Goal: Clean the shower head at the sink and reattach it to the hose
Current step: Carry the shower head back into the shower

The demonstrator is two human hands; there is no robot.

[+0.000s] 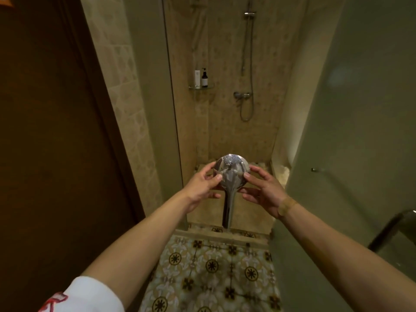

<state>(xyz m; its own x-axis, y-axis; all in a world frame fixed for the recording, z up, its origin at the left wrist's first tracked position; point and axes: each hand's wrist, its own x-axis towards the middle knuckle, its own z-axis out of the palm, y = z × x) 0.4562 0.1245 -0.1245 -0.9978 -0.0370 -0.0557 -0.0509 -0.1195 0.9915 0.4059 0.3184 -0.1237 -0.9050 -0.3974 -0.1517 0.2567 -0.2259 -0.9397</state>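
A chrome shower head [231, 171] with a round head and a long handle pointing down toward me is held out in front of me, its shiny back facing the camera. My left hand [202, 188] grips the left rim of the round head. My right hand [262, 191] grips the right rim, fingers curled around it. The metal shower hose [246, 109] hangs in a loop from the wall mixer tap [242, 95] on the far shower wall, well beyond my hands.
A dark wooden door [49, 131] fills the left side. Glass shower panels [171, 86] flank the stall entrance. A corner shelf [201, 87] holds two bottles. Patterned floor tiles [213, 271] lead to a raised step [225, 233]. A dark metal rail [391, 228] sits at right.
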